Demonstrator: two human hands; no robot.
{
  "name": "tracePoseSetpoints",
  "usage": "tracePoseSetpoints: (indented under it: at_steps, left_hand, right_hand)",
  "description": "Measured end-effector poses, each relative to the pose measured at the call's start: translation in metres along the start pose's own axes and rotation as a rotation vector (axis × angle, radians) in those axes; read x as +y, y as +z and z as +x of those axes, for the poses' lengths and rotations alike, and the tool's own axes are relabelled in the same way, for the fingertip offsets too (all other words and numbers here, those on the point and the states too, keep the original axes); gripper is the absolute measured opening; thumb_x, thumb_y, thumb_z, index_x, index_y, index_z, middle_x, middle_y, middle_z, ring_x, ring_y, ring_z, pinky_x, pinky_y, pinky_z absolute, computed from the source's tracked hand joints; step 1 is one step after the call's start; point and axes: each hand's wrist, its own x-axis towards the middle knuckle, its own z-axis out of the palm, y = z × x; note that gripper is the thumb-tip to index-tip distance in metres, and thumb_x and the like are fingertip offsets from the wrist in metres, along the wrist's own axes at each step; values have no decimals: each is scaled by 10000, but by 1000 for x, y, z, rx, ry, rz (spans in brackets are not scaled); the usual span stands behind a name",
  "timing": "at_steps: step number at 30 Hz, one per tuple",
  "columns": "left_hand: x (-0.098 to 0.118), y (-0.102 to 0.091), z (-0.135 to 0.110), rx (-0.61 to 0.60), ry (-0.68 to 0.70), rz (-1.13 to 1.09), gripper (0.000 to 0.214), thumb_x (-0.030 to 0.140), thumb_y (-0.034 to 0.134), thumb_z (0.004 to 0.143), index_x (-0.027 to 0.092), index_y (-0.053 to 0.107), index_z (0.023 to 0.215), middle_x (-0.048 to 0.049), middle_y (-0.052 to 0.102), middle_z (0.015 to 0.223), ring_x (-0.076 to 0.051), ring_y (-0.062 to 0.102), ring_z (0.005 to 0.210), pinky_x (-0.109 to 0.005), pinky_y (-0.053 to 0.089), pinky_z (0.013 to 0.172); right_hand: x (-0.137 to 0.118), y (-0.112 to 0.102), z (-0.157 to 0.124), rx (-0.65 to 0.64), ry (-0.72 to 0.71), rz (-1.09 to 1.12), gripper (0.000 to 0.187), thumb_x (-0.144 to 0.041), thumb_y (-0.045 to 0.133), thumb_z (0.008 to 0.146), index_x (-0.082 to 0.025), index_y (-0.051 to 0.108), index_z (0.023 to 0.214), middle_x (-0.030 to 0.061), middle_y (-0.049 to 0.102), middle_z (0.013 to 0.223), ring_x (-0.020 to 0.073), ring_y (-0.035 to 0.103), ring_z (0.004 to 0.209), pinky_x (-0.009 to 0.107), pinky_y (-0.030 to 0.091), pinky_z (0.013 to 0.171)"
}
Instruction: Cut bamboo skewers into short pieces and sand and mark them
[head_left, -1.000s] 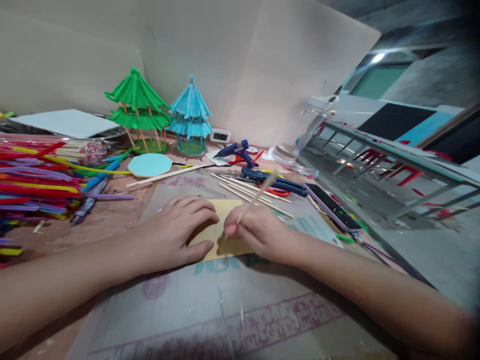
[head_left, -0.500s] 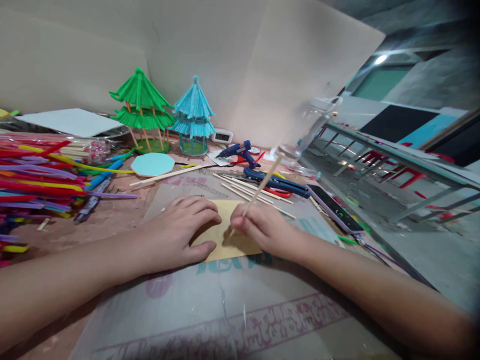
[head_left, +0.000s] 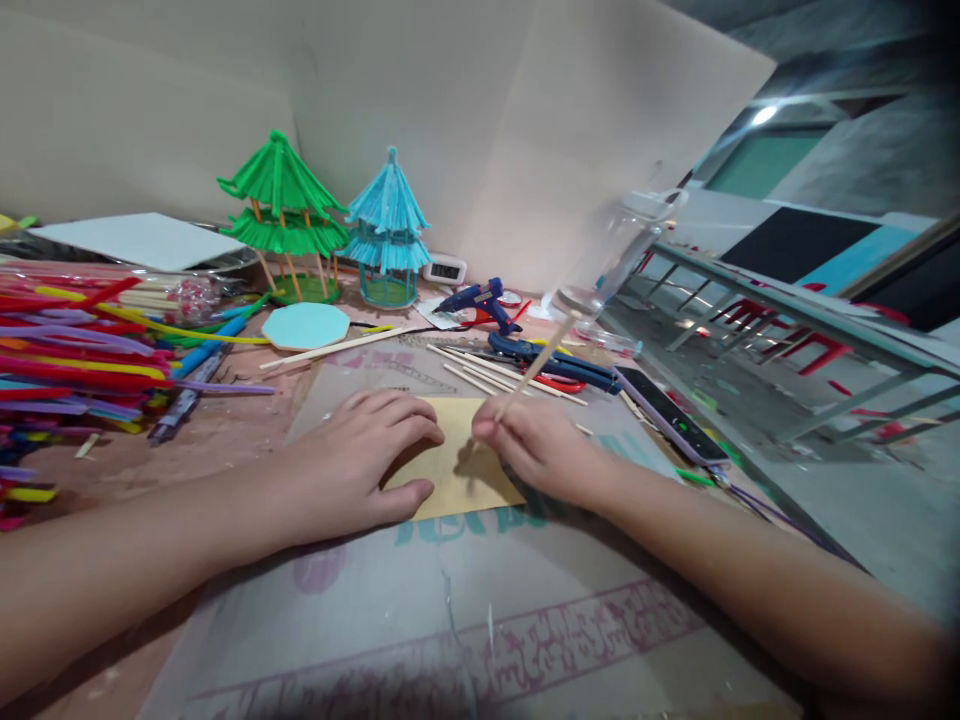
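Observation:
A yellow sheet lies flat on a printed grey board. My left hand rests on the sheet's left part, its fingers spread and holding nothing. Over the right part, my right hand pinches a thin wooden stick, which leans up and to the right. The stick's lower end is hidden by my fingers, so I cannot tell whether it touches the sheet. Just beyond this hand lie several loose wooden sticks.
Colourful pipe cleaners are heaped at left. Behind stand a green pagoda model and a blue one, near a pale octagon. A glue gun, pliers, phone and clear jug line the right.
My right hand has lifted slightly and shifted a little right, with the stick tilting further to the right. My left hand keeps its place on the yellow sheet.

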Motion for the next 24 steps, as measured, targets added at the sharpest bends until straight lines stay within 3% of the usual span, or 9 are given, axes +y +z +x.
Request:
tracePoseSetpoints:
  at_steps: [5,9,12,16,20,24]
  left_hand:
    - [1,0,0,6,5,-11,345,379,589,890,222,622,1195,-68,609,1278,-302,514,1237,-479,374,1065]
    - [1,0,1,8,-5,3,355,382,585,887,212,625,1196,-72,615,1267,-304,517,1231,-478,376,1062]
    - [1,0,1,1,1,5,353,389,579,893,215,624,1197,-70,611,1273,-301,516,1233,-471,377,1062]
    - [1,0,0,-2,-10,14,360,385,576,891,217,618,1207,-68,612,1272,-299,520,1225,-472,378,1053]
    - [0,0,-1,-6,9,11,358,387,575,893,214,613,1204,-72,603,1286,-300,508,1236,-473,373,1050]
    - [-1,1,0,-1,-4,14,356,392,577,893,219,610,1203,-64,607,1270,-294,514,1227,-476,378,1042]
  right_hand:
    - [-1,-1,0,-49,-37,55,284,-256,388,1026,-187,605,856,41,692,786,157,641,720,257,471,697]
    - [0,-2,0,23,39,9,290,-286,395,1031,-191,581,830,32,677,747,156,626,680,251,446,652]
    - [2,-3,0,-49,1,81,297,-284,387,1036,-192,582,832,23,688,766,144,635,697,240,457,675]
    - [3,-3,0,43,88,-13,293,-269,391,1022,-195,558,792,20,650,712,149,606,654,249,440,635]
    - [4,-2,-1,-43,-3,49,288,-273,385,1023,-195,588,834,28,680,764,146,626,695,250,464,670]
    - [6,-2,0,40,49,-36,310,-300,395,1023,-187,584,805,21,642,696,150,594,641,249,433,619]
